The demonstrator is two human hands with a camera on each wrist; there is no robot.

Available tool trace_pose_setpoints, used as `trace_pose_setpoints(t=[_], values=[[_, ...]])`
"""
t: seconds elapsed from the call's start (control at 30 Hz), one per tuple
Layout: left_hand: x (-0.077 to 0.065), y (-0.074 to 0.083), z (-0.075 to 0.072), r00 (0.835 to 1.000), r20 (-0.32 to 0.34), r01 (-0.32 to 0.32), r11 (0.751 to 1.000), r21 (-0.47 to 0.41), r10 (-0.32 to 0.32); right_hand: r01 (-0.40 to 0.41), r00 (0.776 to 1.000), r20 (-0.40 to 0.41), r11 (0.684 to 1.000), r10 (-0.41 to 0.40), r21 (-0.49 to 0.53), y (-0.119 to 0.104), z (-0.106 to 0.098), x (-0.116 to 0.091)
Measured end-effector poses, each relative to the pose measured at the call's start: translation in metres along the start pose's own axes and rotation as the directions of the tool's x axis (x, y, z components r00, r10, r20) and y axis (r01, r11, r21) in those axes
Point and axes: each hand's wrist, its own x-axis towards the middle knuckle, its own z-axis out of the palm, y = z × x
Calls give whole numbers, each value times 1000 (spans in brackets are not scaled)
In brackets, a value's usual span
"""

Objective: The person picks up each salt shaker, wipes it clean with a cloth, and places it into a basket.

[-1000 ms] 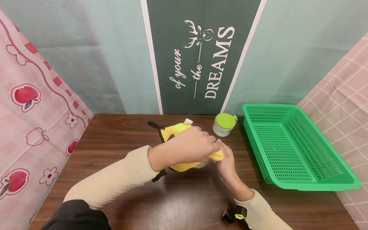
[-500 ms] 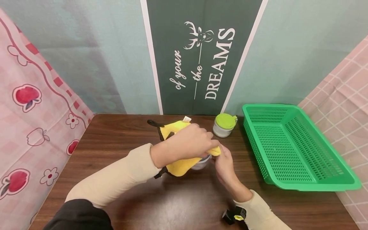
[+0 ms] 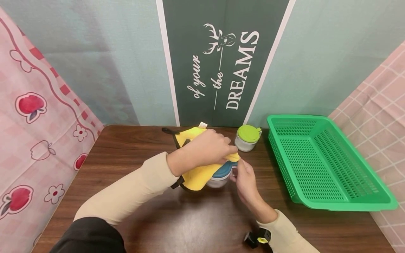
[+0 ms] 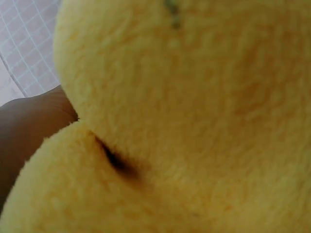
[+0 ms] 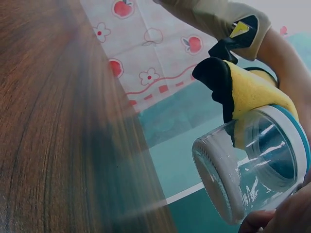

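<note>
In the head view my left hand (image 3: 210, 147) grips a yellow cloth (image 3: 199, 178) with black edging, folded under its fingers against the blue lid (image 3: 224, 170) of a clear jar (image 3: 217, 182). My right hand (image 3: 246, 181) holds that jar at its handle side. The right wrist view shows the jar (image 5: 257, 155) tilted, with whitish contents near its base, which appears off the table. Fluffy cloth (image 4: 184, 107) fills most of the left wrist view. The left fingertips and the cloth's underside are hidden.
A second jar with a lime-green lid (image 3: 248, 134) stands behind the hands near the table's back edge. To the right is a green perforated basket (image 3: 286, 181). Wood tabletop (image 3: 202, 225) lies in front; patterned cloths surround the table.
The cloth and left hand have shifted slightly up and left, along the lid. More of the blue lid and jar now shows, and the right hand stays near the same spot.
</note>
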Motion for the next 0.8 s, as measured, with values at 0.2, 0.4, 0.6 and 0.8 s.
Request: trace_pose_setpoints(t=[0.2, 0.4, 0.6, 0.8], values=[[3, -5, 5, 1000, 5, 15, 1000, 19, -15, 21, 1000, 19, 1000, -22, 21, 0, -1, -1], [5, -9, 6, 1000, 16, 24, 999, 38, -24, 13, 1000, 24, 1000, -14, 14, 1, -1, -2], [10, -16, 9, 999, 28, 36, 999, 35, -37, 4, 1000, 19, 1000, -4, 11, 1, -3, -4], [10, -32, 15, 996, 49, 75, 997, 8, -75, -8, 1000, 13, 999, 7, 33, 1, -4, -4]])
